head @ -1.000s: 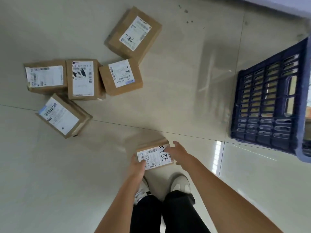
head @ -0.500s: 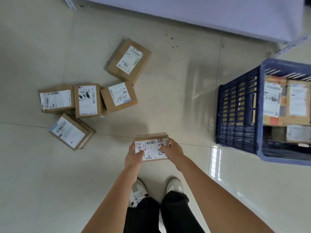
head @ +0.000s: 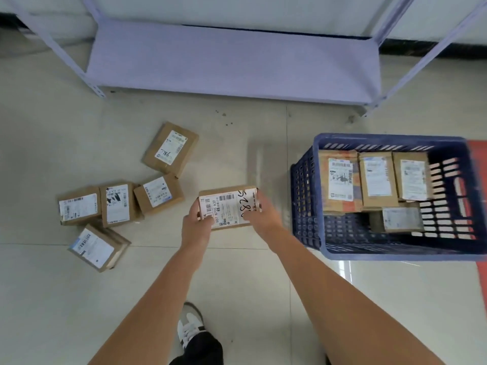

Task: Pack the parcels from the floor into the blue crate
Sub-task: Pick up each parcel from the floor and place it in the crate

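A small brown parcel (head: 226, 209) with a white label and handwritten digits is held above the floor by both hands. My left hand (head: 196, 222) grips its left end, thumb on the label. My right hand (head: 261, 216) grips its right end. The blue crate (head: 308, 196) stands on the floor just to the right and holds several labelled parcels (head: 376, 180). Several more parcels lie on the floor to the left: one far (head: 171, 148), three in a row (head: 118, 204), one nearer (head: 98, 248).
A pale metal shelf rack (head: 232, 64) stands low along the wall behind the parcels and crate. A red surface (head: 479, 164) shows at the right edge beyond the crate. My shoe (head: 191, 327) is on the tiled floor below my arms.
The parcel has come up off the floor in both hands and moved right, toward the crate. The view has lifted, bringing the rack and the crate's inside into sight.
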Available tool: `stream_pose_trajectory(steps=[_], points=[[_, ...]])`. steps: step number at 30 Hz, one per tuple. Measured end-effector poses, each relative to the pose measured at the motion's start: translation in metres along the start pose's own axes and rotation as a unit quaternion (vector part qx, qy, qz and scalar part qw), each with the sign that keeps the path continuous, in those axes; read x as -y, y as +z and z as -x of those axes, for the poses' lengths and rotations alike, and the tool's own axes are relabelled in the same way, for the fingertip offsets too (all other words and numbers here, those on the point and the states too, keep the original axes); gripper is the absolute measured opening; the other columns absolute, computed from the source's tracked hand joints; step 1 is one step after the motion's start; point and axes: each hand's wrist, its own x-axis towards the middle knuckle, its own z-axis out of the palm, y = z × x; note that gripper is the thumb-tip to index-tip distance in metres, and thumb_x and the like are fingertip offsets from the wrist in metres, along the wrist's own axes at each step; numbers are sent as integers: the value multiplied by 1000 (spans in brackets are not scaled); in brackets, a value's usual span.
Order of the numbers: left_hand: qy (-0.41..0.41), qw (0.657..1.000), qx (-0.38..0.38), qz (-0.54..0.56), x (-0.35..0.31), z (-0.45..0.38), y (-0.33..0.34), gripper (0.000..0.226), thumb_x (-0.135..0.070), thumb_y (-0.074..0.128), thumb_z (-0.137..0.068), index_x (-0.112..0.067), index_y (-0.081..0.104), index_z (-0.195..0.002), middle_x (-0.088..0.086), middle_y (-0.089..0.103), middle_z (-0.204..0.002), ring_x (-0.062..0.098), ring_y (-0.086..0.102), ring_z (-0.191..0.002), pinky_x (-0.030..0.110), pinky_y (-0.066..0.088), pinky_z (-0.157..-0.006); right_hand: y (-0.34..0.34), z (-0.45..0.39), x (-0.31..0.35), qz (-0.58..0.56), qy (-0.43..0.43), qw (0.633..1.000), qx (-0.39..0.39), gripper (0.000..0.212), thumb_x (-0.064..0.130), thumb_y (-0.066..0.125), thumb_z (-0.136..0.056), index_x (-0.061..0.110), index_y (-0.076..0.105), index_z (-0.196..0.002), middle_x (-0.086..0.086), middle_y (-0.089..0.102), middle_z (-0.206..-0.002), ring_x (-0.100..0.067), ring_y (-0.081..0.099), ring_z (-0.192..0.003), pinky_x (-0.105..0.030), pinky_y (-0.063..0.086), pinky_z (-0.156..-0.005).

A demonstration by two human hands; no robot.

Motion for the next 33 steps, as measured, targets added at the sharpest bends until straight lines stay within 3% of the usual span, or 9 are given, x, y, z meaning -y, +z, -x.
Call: stream_pose_trajectory(steps=[3, 7, 11, 14, 16, 19, 24, 29, 33], points=[[25, 1000, 14, -2, -32, 23, 46, 58, 1, 43, -83, -29, 47, -133, -1, 60, -99, 4, 52, -71, 14, 36, -57, -61, 5, -3, -7, -15, 1000, -10, 61, 8, 53, -81, 31, 37, -136, 4, 62, -105, -14, 55, -81, -23, 43, -60], [49, 998, 33, -8, -64, 54, 131, 56, 4, 42, -84, -22, 47, -134, 5, 64, -107, 15, 56, -84, 14, 39, -60, -150, 7, -26, -46, -15, 999, -9, 65, 2, 54, -81, 23, 34, -138, -2, 61, -112, -24, 59, -106, -35, 52, -84], [78, 993, 80, -30, -81, 92, 226, 50, 5, 45, -87, -20, 48, -130, 5, 60, -125, 16, 55, -102, 16, 47, -68, -241, 8, -60, -54, 4, 998, -37, 72, 2, 56, -81, 28, 28, -142, 2, 57, -114, -23, 56, -108, -24, 46, -74], [76, 991, 92, -51, -76, 109, 282, 47, 1, 47, -88, -21, 47, -129, 7, 57, -130, 21, 55, -113, 33, 52, -90, -292, 12, -87, -34, 55, 997, -38, 82, 9, 56, -85, 30, 10, -149, -3, 51, -120, -28, 53, -113, -38, 46, -88], [61, 991, 91, -77, -67, 116, 309, 50, 1, 46, -88, -21, 43, -133, 10, 52, -131, 23, 53, -114, 30, 48, -90, -315, 16, -106, -14, 74, 997, -24, 80, 11, 55, -85, 30, 9, -149, -3, 52, -118, -31, 53, -116, -42, 45, -96], [31, 990, 102, -95, -42, 126, 333, 53, 1, 45, -88, -21, 39, -136, 8, 50, -133, 23, 51, -117, 26, 45, -86, -332, 18, -134, -7, 83, 997, -1, 75, 9, 56, -83, 28, 20, -146, -7, 57, -124, -29, 55, -113, -46, 44, -101], [-19, 989, 90, -119, -6, 115, 351, 56, 4, 45, -86, -15, 39, -138, 14, 51, -134, 29, 50, -122, 41, 46, -100, -329, 8, -171, 33, 114, 993, 23, 75, 11, 57, -82, 30, 20, -145, -7, 57, -128, -28, 52, -118, -46, 44, -101], [-56, 985, 102, -130, 18, 90, 358, 56, 1, 44, -89, -23, 35, -140, 7, 53, -136, 26, 50, -122, 32, 44, -93, -320, -27, -182, 181, 130, 975, 25, 77, 24, 51, -81, 35, 11, -145, -2, 63, -117, -28, 56, -109, -48, 41, -100], [-85, 983, 94, -136, 31, 64, 364, 54, -1, 42, -89, -23, 37, -138, 6, 55, -133, 25, 53, -118, 28, 42, -84, -310, -52, -192, 221, 136, 965, 42, 75, 25, 51, -80, 34, 12, -144, -1, 63, -116, -28, 57, -108, -49, 39, -102]])
